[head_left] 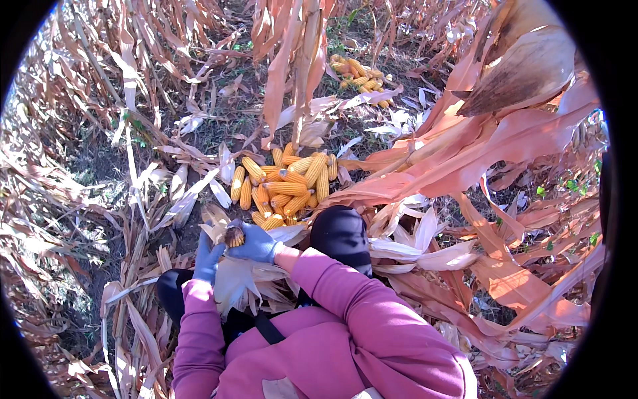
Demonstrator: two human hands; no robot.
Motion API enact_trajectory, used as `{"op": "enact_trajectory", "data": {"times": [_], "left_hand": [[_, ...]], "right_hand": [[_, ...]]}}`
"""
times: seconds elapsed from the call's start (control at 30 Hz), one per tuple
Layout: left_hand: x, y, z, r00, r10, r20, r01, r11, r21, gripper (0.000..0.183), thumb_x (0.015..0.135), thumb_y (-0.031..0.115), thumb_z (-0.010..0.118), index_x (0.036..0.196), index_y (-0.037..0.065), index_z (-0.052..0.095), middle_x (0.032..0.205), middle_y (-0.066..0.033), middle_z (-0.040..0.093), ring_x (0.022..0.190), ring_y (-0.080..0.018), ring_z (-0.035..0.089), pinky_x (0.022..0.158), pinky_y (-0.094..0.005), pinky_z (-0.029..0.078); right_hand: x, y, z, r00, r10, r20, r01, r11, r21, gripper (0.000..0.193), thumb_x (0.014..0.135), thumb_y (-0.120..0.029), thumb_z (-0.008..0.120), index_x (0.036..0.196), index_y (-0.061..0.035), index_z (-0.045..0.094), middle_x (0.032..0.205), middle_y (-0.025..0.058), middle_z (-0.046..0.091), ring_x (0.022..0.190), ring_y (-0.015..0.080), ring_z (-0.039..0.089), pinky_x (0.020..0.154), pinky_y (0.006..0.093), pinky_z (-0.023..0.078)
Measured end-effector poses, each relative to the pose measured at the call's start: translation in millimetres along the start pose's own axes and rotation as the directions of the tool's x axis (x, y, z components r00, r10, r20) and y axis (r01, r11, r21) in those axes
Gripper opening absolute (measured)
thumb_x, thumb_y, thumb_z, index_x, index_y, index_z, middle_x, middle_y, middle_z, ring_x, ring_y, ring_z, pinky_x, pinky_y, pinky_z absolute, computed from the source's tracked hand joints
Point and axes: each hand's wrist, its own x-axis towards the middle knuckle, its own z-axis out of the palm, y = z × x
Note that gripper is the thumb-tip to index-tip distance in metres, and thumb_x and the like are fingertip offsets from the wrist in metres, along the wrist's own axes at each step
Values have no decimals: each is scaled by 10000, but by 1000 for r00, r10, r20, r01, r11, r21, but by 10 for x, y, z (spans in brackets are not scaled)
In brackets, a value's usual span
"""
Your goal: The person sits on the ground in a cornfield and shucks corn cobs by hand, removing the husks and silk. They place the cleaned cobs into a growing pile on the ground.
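Dry corn stalks [73, 219] crowd all round, and here's the person [299, 352], in pink sleeves, low among them! Just ahead sits the near heap of yellow cobs [289, 188]; beyond it, a smaller heap [359, 74]. The right hand [258, 244] curls its fingers round a part-husked ear [235, 236]; the left hand [208, 256] sits against it, its finger closure too hidden to tell.

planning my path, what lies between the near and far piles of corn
Dry leaves and husks lie between the near pile and far pile, seen in the head view
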Motion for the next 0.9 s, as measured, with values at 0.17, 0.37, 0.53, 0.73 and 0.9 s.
{"op": "enact_trajectory", "data": {"times": [0.17, 0.37, 0.53, 0.73, 0.9], "left_hand": [[-62, -69, -180, 983, -170, 64, 177, 977, -123, 573, 831, 132, 653, 1336, 16, 408, 1250, -80, 529, 1128, -194, 525, 979, -326, 397], [18, -162, -135, 983, -109, -150, 86, 985, -146, 318, 950, 202, 520, 1189, -7, 507, 1095, -87, 603, 993, -183, 583, 870, -314, 463], [-8, -60, 10, 958, -22, -285, 18, 1000, -17, 311, 963, 290, 522, 957, 0, 635, 930, -52, 645, 829, -139, 597, 768, -271, 466], [7, -25, -200, 894, -80, -440, -27, 973, -230, 332, 978, 305, 481, 720, 97, 483, 589, -17, 453, 561, -144, 506, 579, -288, 440], [23, -186, -387, 925, -104, -364, 114, 993, 7, 175, 962, 232, 511, 859, 97, 554, 614, 28, 449, 468, -81, 407, 433, -253, 340]], "right_hand": [[-48, -167, -32, 982, -44, 184, 44, 999, 4, 614, 697, -262, 761, 1213, -51, 504, 1013, 150, 648, 925, 264, 633, 853, 366, 483], [-59, 21, 71, 987, -74, 146, 85, 994, -74, 614, 680, -292, 747, 1202, -57, 524, 994, 191, 653, 922, 329, 642, 831, 396, 490], [-74, -86, 31, 1000, -10, 21, 12, 996, -85, 562, 676, -303, 727, 1133, -31, 546, 949, 201, 653, 894, 353, 642, 789, 394, 502], [-28, -159, 8, 996, 35, -86, -45, 992, -117, 566, 672, -338, 753, 1093, -15, 557, 932, 194, 645, 882, 341, 633, 783, 396, 487], [0, -28, -399, 972, 181, -148, -101, 897, 431, 375, 750, -207, 740, 1039, -5, 614, 963, 86, 668, 874, 173, 625, 796, 313, 502]]}}
